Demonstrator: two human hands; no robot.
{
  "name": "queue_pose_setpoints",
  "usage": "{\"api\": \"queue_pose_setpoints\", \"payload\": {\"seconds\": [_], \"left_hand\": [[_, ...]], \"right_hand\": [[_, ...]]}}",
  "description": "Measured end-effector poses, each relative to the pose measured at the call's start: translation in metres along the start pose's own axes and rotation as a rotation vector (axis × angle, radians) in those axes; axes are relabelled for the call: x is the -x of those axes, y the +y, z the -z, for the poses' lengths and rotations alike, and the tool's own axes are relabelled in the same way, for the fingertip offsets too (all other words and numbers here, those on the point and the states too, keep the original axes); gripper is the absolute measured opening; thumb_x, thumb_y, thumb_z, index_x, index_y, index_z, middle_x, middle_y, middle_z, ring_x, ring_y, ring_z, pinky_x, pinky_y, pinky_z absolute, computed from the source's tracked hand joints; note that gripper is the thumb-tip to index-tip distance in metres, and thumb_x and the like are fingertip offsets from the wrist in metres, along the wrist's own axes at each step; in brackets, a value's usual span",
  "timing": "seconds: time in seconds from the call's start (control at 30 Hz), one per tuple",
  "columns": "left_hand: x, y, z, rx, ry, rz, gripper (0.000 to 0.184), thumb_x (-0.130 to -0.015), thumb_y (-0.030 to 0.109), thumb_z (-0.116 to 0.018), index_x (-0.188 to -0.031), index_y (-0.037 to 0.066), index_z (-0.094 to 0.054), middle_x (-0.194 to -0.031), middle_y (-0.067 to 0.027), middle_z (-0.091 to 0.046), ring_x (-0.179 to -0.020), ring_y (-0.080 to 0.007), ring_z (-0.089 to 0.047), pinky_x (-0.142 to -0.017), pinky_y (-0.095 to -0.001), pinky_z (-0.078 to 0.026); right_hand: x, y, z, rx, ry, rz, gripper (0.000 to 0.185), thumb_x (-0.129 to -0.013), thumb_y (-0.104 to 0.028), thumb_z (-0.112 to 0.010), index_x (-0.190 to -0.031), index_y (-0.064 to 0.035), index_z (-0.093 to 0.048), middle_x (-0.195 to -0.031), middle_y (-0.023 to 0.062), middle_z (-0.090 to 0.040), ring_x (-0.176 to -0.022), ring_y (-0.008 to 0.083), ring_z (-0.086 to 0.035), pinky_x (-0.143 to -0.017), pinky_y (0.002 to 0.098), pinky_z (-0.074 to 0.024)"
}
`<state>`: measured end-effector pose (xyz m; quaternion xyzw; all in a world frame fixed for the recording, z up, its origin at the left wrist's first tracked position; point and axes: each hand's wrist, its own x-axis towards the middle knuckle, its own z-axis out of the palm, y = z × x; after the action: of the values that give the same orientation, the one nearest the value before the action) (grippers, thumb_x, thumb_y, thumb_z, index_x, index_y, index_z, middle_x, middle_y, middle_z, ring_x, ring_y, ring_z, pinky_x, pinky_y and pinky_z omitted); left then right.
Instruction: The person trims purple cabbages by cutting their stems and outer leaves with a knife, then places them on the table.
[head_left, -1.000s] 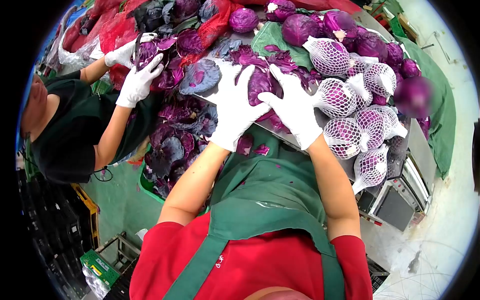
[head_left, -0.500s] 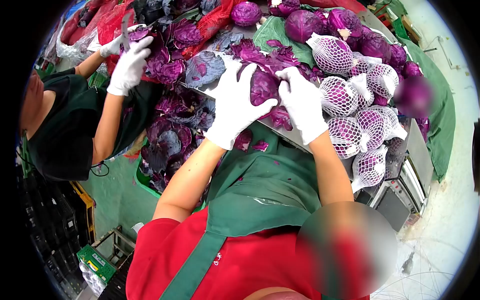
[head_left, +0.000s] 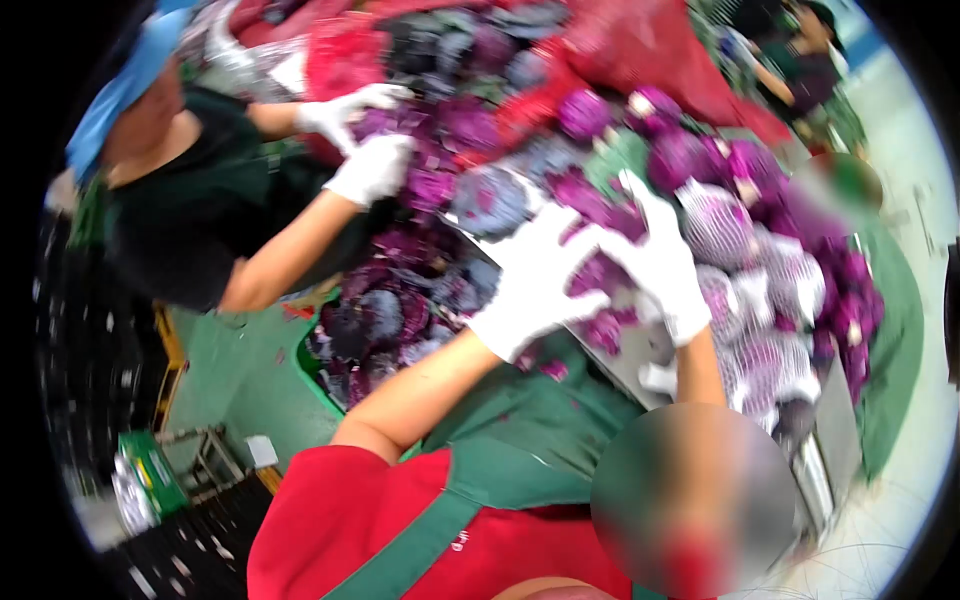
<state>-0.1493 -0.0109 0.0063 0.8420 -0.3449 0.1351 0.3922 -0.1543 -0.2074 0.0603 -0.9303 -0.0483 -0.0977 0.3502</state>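
Purple cabbage (head_left: pixel 601 274) sits between left hand (head_left: pixel 532 280) and right hand (head_left: pixel 664 272) — fingers (head_left: pixel 585 303) spread apart, contact too blurred to tell.

Hands (head_left: pixel 535 275) in matt gloves; apron (head_left: pixel 525 430) matt cloth; counter (head_left: pixel 628 368) smooth metal; tub (head_left: pixel 306 366) plastic.

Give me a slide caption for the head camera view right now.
Gloved left hand and right hand at a purple cabbage, beside netted cabbages, co-worker at left.

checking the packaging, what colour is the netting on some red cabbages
White netting, best seen in the head view.
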Motion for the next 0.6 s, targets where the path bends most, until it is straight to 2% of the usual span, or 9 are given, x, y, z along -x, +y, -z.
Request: {"api": "queue_pose_setpoints", "payload": {"seconds": [0.07,0.13,0.17,0.33,0.4,0.5,0.53,0.57,0.6], "left_hand": [[0.001,0.004,-0.003,-0.034,0.007,0.025,0.084,-0.072,0.05,-0.076,-0.14,0.008,-0.05,-0.142,-0.0239,-0.045,-0.135,-0.0424,-0.04,-0.112,-0.0523,-0.032],[0.005,0.004,-0.013,0.029,0.039,0.077,0.091,-0.072,0.045,-0.078,-0.144,0.003,-0.042,-0.144,-0.0234,-0.043,-0.138,-0.0417,-0.038,-0.114,-0.0532,-0.029],[0.003,0.007,-0.009,0.023,0.023,0.089,0.094,-0.07,0.042,-0.08,-0.145,0.001,-0.039,-0.145,-0.0231,-0.042,-0.139,-0.0411,-0.036,-0.114,-0.0534,-0.028],[0.002,0.02,-0.008,0.033,0.006,0.101,0.101,-0.065,0.033,-0.084,-0.147,0.001,-0.034,-0.147,-0.0211,-0.04,-0.143,-0.0385,-0.032,-0.116,-0.0533,-0.026],[0.003,0.021,-0.011,0.023,0.009,0.084,0.101,-0.066,0.034,-0.084,-0.148,0.001,-0.034,-0.149,-0.0222,-0.038,-0.143,-0.0394,-0.031,-0.116,-0.0534,-0.026],[0.006,0.02,-0.021,-0.019,0.028,0.015,0.097,-0.065,0.038,-0.082,-0.144,0.0,-0.038,-0.145,-0.0257,-0.039,-0.139,-0.0423,-0.034,-0.114,-0.0533,-0.028],[-0.001,0.027,-0.004,-0.024,-0.032,0.039,0.091,-0.064,0.038,-0.082,-0.138,0.001,-0.043,-0.14,-0.0249,-0.043,-0.132,-0.0426,-0.04,-0.109,-0.0528,-0.032],[-0.002,0.022,-0.012,-0.006,0.059,0.031,0.085,-0.062,0.037,-0.081,-0.132,0.002,-0.047,-0.133,-0.0237,-0.048,-0.125,-0.0422,-0.046,-0.104,-0.0518,-0.036],[-0.006,0.026,0.002,0.0,-0.105,0.134,0.086,-0.063,0.038,-0.082,-0.133,0.002,-0.048,-0.134,-0.0234,-0.049,-0.127,-0.0418,-0.046,-0.106,-0.051,-0.035]], "right_hand": [[-0.009,0.027,-0.018,-0.106,-0.137,0.053,0.063,-0.086,-0.029,-0.074,-0.141,-0.0066,-0.05,-0.13,0.017,-0.057,-0.119,0.0278,-0.056,-0.102,0.0379,-0.0443],[-0.017,0.042,-0.021,-0.596,-0.31,-0.191,0.047,-0.089,-0.012,-0.07,-0.131,0.0013,-0.054,-0.123,0.0115,-0.062,-0.115,0.0195,-0.057,-0.101,0.0336,-0.0445],[-0.021,0.032,-0.013,-0.576,-0.347,-0.219,0.044,-0.088,-0.008,-0.07,-0.128,0.002,-0.055,-0.12,0.0104,-0.063,-0.111,0.0176,-0.058,-0.099,0.0323,-0.0456],[-0.034,-0.004,0.019,-0.121,-0.471,-0.222,0.042,-0.086,-0.004,-0.07,-0.126,0.003,-0.058,-0.114,0.0104,-0.067,-0.104,0.0146,-0.061,-0.091,0.0288,-0.0492],[-0.034,0.003,0.016,-0.155,-0.482,-0.258,0.041,-0.086,-0.003,-0.066,-0.127,0.0005,-0.06,-0.114,0.0135,-0.069,-0.103,0.0199,-0.066,-0.091,0.0306,-0.0506],[-0.024,0.026,0.006,0.387,-0.289,0.227,0.04,-0.084,-0.008,-0.059,-0.123,-0.0069,-0.064,-0.107,0.0191,-0.068,-0.097,0.0366,-0.066,-0.087,0.0413,-0.0535],[-0.019,0.032,0.0,0.421,-0.129,0.355,0.029,-0.084,-0.012,-0.061,-0.112,-0.0077,-0.067,-0.096,0.0185,-0.069,-0.087,0.0385,-0.066,-0.079,0.0464,-0.0537],[-0.016,0.019,0.0,0.562,-0.142,0.25,0.015,-0.087,-0.015,-0.058,-0.097,-0.0071,-0.066,-0.086,0.0183,-0.067,-0.081,0.0397,-0.065,-0.074,0.0501,-0.0527],[-0.018,0.022,-0.006,0.603,-0.091,0.223,0.015,-0.09,-0.019,-0.054,-0.089,-0.007,-0.063,-0.079,0.0186,-0.065,-0.077,0.0398,-0.065,-0.072,0.0516,-0.0515]]}}
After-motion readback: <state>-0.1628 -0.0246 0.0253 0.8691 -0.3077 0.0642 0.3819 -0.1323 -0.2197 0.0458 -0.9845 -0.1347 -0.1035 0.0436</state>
